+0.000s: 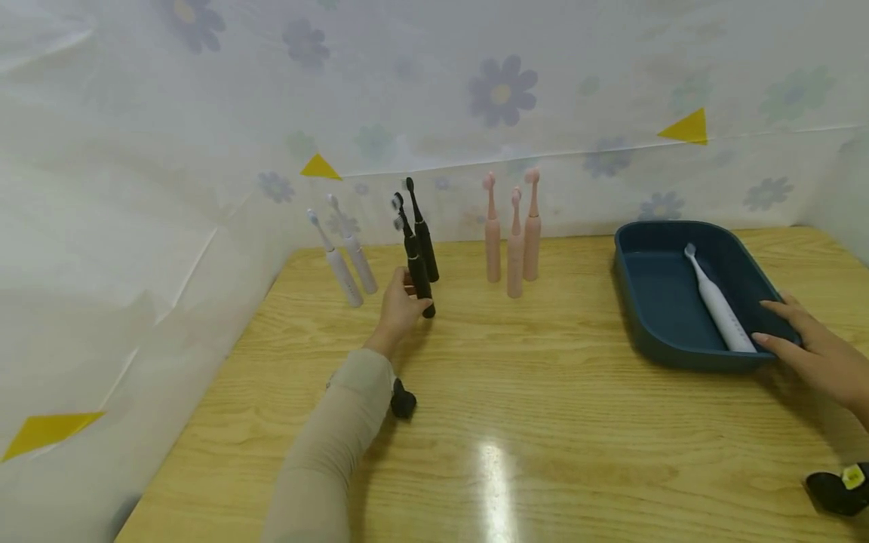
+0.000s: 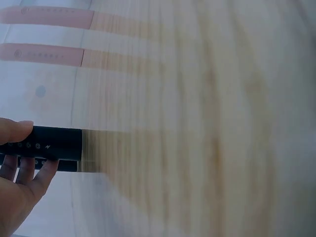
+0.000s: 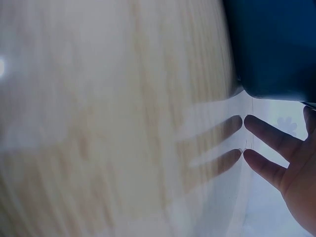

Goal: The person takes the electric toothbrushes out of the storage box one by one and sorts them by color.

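My left hand (image 1: 400,305) holds an upright black electric toothbrush (image 1: 419,279), thumb on one side and fingers on the other, near its lower end. Close behind stand other black toothbrushes (image 1: 424,245), partly covered by it; in the left wrist view a second black handle (image 2: 66,166) shows beside the fingers. Over at the right, my right hand (image 1: 821,354) grips the near right corner of a dark blue tray (image 1: 638,317), with thumb and a finger over the rim. Two other fingertips (image 3: 253,122) point down outside it. A white electric toothbrush (image 1: 721,313) lies in the tray.
Two white toothbrushes (image 1: 345,277) stand left of the black ones. Three pink toothbrushes (image 1: 514,264) stand between the black ones and the tray. A flower-patterned sheet (image 1: 434,90) hangs behind the wooden table (image 1: 529,407), with yellow triangles stuck on it.
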Tool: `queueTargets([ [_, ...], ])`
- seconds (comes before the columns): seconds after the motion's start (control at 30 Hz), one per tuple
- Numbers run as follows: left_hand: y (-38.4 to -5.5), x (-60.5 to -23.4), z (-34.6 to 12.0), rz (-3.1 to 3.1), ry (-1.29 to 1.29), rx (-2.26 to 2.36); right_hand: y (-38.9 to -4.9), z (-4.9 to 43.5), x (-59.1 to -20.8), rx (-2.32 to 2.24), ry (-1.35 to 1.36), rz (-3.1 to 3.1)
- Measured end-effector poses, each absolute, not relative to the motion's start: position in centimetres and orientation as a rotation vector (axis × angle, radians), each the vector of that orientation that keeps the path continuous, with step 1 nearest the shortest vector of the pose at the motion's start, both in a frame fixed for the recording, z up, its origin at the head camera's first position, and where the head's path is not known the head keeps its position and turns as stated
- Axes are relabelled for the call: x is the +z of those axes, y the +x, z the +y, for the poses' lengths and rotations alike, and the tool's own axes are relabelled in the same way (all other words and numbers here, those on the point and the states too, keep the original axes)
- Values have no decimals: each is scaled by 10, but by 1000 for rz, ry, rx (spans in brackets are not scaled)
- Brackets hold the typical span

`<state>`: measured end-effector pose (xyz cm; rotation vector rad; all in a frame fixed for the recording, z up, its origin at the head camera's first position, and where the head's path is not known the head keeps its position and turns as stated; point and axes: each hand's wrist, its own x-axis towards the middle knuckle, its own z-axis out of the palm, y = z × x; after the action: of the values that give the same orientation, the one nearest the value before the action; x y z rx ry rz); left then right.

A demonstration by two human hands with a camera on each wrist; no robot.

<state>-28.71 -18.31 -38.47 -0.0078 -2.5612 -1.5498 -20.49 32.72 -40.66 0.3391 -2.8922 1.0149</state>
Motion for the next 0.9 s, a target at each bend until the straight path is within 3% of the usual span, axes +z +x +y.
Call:
queueTargets([
  [0.9, -288, -385, -186, -2532, 39, -1488, -206, 328, -408, 1034, 315, -2898],
])
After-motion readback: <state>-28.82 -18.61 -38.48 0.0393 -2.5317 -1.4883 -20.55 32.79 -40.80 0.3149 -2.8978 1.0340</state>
